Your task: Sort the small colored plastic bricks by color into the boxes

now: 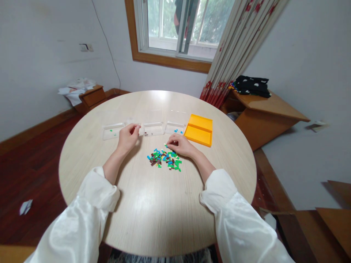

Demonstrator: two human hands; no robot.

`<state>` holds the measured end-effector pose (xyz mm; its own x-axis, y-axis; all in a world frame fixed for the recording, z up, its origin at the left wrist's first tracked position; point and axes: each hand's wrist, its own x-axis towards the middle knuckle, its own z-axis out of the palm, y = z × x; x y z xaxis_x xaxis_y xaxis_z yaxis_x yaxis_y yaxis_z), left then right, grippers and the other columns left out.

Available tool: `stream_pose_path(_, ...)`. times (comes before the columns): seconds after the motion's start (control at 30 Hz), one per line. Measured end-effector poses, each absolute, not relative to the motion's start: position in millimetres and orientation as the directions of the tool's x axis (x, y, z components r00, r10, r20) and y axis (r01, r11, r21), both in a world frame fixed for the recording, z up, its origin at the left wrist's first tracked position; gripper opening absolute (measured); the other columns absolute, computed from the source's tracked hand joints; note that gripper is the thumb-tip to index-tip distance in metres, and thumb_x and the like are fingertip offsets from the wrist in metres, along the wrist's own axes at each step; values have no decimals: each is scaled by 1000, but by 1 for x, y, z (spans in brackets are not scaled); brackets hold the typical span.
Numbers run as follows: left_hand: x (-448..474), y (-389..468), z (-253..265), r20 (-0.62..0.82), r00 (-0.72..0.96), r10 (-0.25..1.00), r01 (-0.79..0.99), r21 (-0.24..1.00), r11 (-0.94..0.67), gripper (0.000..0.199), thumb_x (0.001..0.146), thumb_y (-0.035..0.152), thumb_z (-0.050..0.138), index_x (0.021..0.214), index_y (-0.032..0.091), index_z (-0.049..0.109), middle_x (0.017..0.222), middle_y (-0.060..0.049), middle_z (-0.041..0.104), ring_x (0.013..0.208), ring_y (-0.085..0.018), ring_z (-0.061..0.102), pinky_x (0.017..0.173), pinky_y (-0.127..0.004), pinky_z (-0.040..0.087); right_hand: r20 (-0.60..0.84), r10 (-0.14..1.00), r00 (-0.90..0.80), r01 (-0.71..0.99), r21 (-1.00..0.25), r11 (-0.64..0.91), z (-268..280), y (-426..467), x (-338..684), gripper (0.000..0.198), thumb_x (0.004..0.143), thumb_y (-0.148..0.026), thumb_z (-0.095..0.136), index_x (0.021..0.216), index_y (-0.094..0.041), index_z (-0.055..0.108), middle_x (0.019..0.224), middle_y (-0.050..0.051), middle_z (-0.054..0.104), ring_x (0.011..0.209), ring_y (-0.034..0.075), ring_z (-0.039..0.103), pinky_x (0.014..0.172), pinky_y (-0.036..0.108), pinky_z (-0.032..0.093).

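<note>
My left hand (128, 138) is closed in a pinch over the row of clear boxes; whatever lies between its fingertips is too small to make out. With thumb and fingers together, my right hand (180, 144) pinches a small toy brick (166, 146), which looks blue, at the far right edge of the pile. The loose pile of small bricks (164, 158) mixes green, blue, brown and pale yellow. A clear box (103, 136) at the left has a few green bricks. Another clear box (154, 133) holds brown ones, and the clear box (166, 129) beside it has blue ones.
An open yellow case (212, 131) lies right of the clear boxes on the round wooden table (161, 215). Behind the table are a window (178, 29) and a curtain (233, 47). A wooden stand (271, 109) with dark folded cloth (253, 86) is at the right.
</note>
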<state>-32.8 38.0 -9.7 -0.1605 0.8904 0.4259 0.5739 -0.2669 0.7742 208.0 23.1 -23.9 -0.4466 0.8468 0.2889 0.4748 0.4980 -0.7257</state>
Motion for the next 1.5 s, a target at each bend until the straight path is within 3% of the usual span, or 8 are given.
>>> stream_pose_path(0.17, -33, 38, -9, 422, -156, 893, 573, 775, -267, 25, 76, 29, 47, 78, 14, 67, 61, -1, 58, 55, -12, 47, 56, -24, 36, 282, 859, -427, 492, -724, 483, -23, 22, 207, 8, 70, -7, 61, 70, -14, 66, 75, 1, 57, 70, 10, 53, 64, 23, 42)
stream_pose_path(0.37, -31, 37, -9, 420, -160, 893, 565, 781, -266, 24, 76, 29, 47, 76, 14, 67, 59, -1, 58, 54, -12, 47, 55, -24, 36, 270, 850, -452, 468, -739, 484, -22, 20, 204, 7, 68, -18, 69, 72, -14, 65, 75, 0, 55, 67, 10, 51, 63, 23, 41)
stream_pose_path(0.63, -30, 37, -9, 426, -149, 893, 567, 776, -275, 24, 76, 28, 47, 73, 14, 65, 60, -1, 57, 55, -12, 47, 56, -24, 36, 283, 842, -459, 486, -713, 504, -28, 23, 201, 7, 72, -9, 59, 68, -14, 62, 72, -1, 52, 67, 10, 48, 65, 23, 40)
stream_pose_path(1.13, -22, 29, -3, 363, -69, 929, 408, 860, -306, 18, 72, 28, 54, 59, 15, 57, 50, 2, 50, 49, -9, 42, 49, -21, 33, 249, 926, -284, 475, -803, 361, -29, 23, 197, 7, 75, -17, 57, 72, -14, 62, 64, -1, 59, 60, 10, 51, 61, 23, 41)
stream_pose_path(1.5, -5, 21, -9, 230, 211, 950, 270, 920, -283, 23, 66, 37, 64, 67, 14, 62, 59, -1, 59, 53, -10, 49, 52, -23, 38, 369, 892, -261, 385, -807, 447, -29, 19, 185, 9, 74, -15, 58, 77, -16, 66, 71, 0, 66, 62, 11, 55, 62, 23, 44)
